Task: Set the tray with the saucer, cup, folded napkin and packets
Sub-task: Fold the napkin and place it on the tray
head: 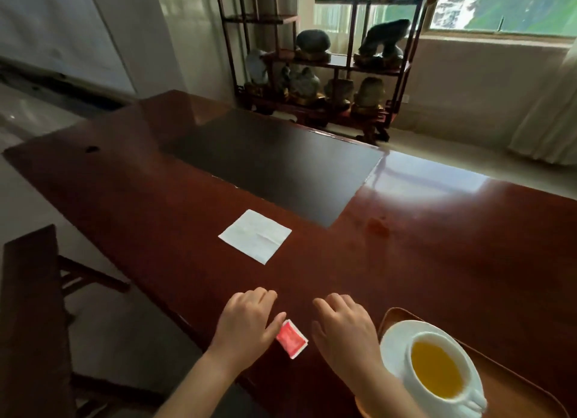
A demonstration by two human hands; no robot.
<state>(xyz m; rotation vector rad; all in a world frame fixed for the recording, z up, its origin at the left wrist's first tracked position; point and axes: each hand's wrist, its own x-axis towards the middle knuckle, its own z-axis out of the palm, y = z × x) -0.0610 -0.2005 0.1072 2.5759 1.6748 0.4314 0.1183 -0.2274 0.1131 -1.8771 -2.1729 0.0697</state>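
A brown wooden tray (515,377) sits at the bottom right of the table. On it a white saucer (395,342) carries a white cup (437,366) of yellow-orange tea. A red packet (292,339) lies on the table between my hands. My left hand (246,324) hovers just left of it, thumb tip touching its corner, fingers spread, holding nothing. My right hand (343,330) is spread palm-down to the right of the packet, beside the tray, also holding nothing. A folded white napkin (255,236) lies flat farther out on the table.
The long red-brown table (125,205) has a dark inset panel (274,165) at its middle. A dark wooden bench (31,317) stands at the left. A shelf of display stones (327,74) stands behind the table under the window.
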